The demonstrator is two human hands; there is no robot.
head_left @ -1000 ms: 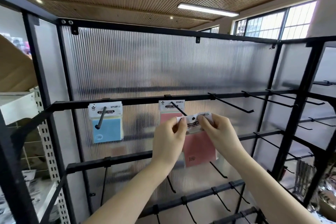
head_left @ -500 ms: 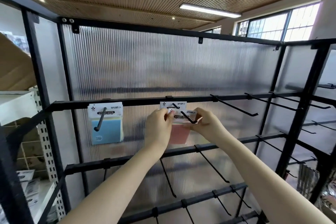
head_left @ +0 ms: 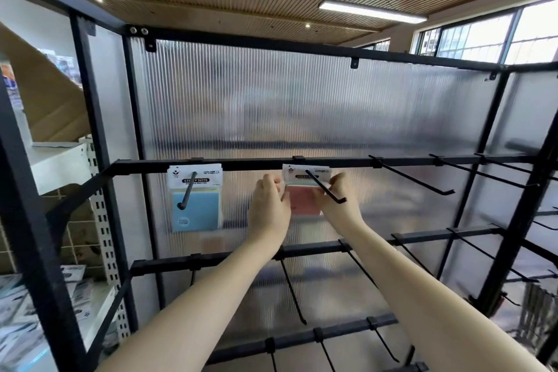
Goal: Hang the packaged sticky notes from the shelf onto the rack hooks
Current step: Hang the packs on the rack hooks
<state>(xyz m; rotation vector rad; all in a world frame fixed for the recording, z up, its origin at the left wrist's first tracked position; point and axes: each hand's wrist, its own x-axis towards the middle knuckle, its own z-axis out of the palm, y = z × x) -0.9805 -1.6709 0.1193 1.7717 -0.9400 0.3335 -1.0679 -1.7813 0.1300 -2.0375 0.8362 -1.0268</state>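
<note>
Grip, left hand [head_left: 269, 211]: fingers curled at the left edge of the pink sticky note pack [head_left: 304, 196], pinching it near its white header card. Grip, right hand [head_left: 337, 202]: fingers and thumb curled at the pack's right edge, pinching it likewise. Both forearms reach up from the near bottom of the view.

Pink sticky note pack: hangs on the second hook [head_left: 326, 188] of the upper rail [head_left: 250, 165], pushed far back close to the rail, between the two hands. The hook's black rod passes through the header card and runs toward the near right, its upturned tip free in front of the right hand. Whether one pack or several hang there cannot be told.

Blue sticky note pack [head_left: 196, 201]: hangs on the first hook [head_left: 187, 191], left of the pink pack and apart from both hands; header reads "STICKY NOTE".

Rack [head_left: 99, 142]: black metal frame, ribbed translucent back panel [head_left: 302, 106], three rails in view. Bare hooks [head_left: 413, 180] stand along the upper rail to the right; more on the lower rails.

White shelf [head_left: 60, 166]: at far left, beyond the rack frame, with packaged goods [head_left: 21, 320] lying on its lower level.
</note>
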